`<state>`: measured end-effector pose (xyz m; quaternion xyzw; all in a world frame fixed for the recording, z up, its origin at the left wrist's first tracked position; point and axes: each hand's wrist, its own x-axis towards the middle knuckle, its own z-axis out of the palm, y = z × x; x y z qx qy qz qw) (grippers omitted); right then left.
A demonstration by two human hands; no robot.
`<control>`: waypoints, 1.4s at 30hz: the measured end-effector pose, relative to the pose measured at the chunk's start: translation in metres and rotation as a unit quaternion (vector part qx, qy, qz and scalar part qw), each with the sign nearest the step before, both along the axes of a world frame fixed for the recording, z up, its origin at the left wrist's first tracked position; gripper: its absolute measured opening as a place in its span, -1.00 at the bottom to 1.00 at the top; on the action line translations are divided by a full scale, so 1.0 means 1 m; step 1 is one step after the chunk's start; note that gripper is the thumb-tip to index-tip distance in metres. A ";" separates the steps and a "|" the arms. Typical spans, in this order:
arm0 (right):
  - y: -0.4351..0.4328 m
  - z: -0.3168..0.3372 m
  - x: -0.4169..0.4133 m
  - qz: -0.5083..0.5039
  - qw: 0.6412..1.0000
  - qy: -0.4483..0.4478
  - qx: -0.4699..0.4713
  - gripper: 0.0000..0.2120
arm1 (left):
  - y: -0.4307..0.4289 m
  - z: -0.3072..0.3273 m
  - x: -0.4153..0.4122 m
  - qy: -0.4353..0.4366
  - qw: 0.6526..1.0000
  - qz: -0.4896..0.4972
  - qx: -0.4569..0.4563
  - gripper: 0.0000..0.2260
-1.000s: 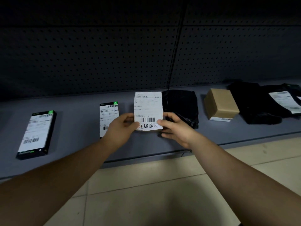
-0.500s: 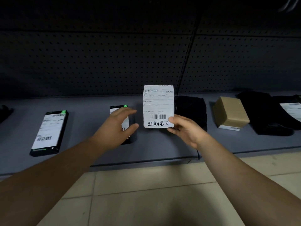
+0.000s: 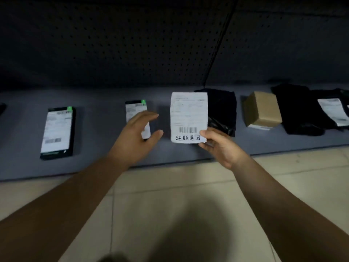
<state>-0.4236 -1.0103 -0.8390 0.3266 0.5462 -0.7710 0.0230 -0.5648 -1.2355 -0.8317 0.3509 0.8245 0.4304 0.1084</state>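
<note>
A: Nearest to us is the pale tiled floor (image 3: 188, 178), with a dark shadow lying across its near part. Both bare forearms reach over it toward the grey shelf (image 3: 98, 148).

B: And the hands? We see the right hand (image 3: 221, 146) pinching the paper slip (image 3: 188, 114) at its lower right corner, thumb on the printed face and the other fingers curled behind it.

A: Agreed. The slip is held upright, facing us, over the middle of the shelf. A barcode and a line of handwriting run along its bottom edge. The left hand (image 3: 137, 137) holds nothing. Its fingers are straight and a little spread, the thumb apart, and it sits just left of the slip without touching it.

B: What does that hand cover? We make out a small black box (image 3: 135, 108) with a white label beneath it. The hand hides the box's near end, and we cannot tell whether the fingers touch it.

A: Farther left, well apart, a larger black box (image 3: 57, 133) with its own label lies flat on the shelf.

B: On the right, the slip blocks the left edge of a black plastic bag (image 3: 222, 108) lying behind it. Beside the bag sits a cardboard box (image 3: 262, 110), then a black bundle (image 3: 298, 110) bearing a white label (image 3: 334, 110) at the right edge.

A: Farthest of all is the dark pegboard wall (image 3: 113, 53) rising behind the shelf, split by one upright seam.
</note>
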 end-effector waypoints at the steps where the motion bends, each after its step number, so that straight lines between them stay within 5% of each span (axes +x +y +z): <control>1: -0.004 0.014 0.008 -0.003 1.000 -0.004 -0.005 -0.64 | -0.005 0.016 0.008 -0.013 1.000 0.017 0.004 -0.61; 8: -0.032 0.174 0.060 0.012 0.998 -0.036 -0.043 -0.45 | -0.035 0.189 0.069 -0.051 0.996 0.063 -0.032 -0.64; 12: -0.038 0.298 0.076 0.028 0.999 -0.024 -0.039 -0.72 | -0.042 0.317 0.094 -0.058 0.993 0.095 -0.047 -0.63; 18: -0.038 0.501 0.081 0.065 0.997 0.041 -0.015 -0.69 | -0.049 0.516 0.120 -0.038 0.990 0.130 -0.031 -0.63; 23: -0.038 0.624 0.083 0.032 0.996 0.087 -0.010 -0.27 | -0.054 0.638 0.129 0.002 0.993 0.121 0.012 -0.64; 27: -0.045 0.671 0.086 0.017 0.992 0.122 0.007 -0.15 | -0.057 0.685 0.125 0.031 0.995 0.087 0.033 -0.66; 36: -0.075 0.699 0.093 -0.074 0.982 0.163 0.055 -0.46 | -0.048 0.718 0.073 0.088 0.993 -0.060 0.053 -0.60; 42: -0.056 0.731 0.150 -0.193 0.962 0.159 0.109 -0.48 | 0.027 0.752 0.081 0.093 0.969 -0.204 0.109 -0.62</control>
